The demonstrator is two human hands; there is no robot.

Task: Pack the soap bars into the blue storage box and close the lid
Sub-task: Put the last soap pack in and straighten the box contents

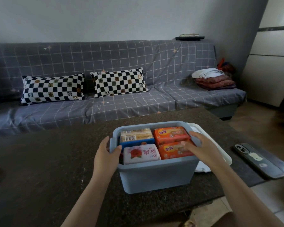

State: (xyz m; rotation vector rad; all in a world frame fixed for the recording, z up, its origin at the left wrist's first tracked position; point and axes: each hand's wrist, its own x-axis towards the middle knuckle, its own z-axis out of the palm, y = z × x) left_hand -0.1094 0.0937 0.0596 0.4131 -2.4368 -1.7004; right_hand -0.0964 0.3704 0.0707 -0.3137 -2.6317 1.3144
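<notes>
The blue storage box (154,176) stands open on the dark table, filled with wrapped soap bars. Inside lie a pink rose bar (141,154) at front left, a yellow bar with a barcode (135,135) behind it, and two orange bars, one at back right (170,134) and one at front right (172,151). My left hand (106,154) grips the box's left rim. My right hand (202,148) rests on the front orange bar, fingers spread. The white lid (223,153) lies flat behind my right hand, partly hidden.
A phone in a dark case (256,159) lies on the table at the right, near the edge. Beyond the table is a grey checked sofa (105,104) with two chequered pillows and folded cloths (213,79).
</notes>
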